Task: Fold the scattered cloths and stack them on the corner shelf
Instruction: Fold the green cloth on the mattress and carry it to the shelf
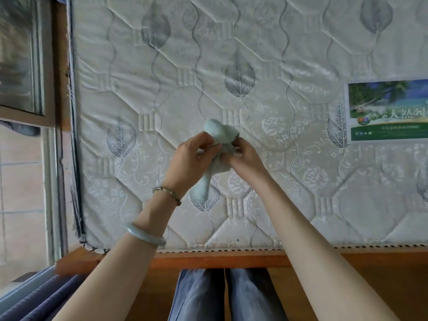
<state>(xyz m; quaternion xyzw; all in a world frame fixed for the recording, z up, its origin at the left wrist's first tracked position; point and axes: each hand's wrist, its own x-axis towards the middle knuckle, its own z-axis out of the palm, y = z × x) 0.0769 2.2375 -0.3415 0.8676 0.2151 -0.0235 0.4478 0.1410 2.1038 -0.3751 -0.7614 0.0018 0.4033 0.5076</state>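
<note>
Both the left hand point(193, 156) and right hand point(245, 156) grip one bunched pale cloth point(218, 135).

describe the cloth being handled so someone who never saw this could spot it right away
Start at the big quilted white mattress. Over its middle, both hands meet, left hand and right hand. Bunched between them is the pale mint cloth, the only plain, unpatterned fabric there.
</note>
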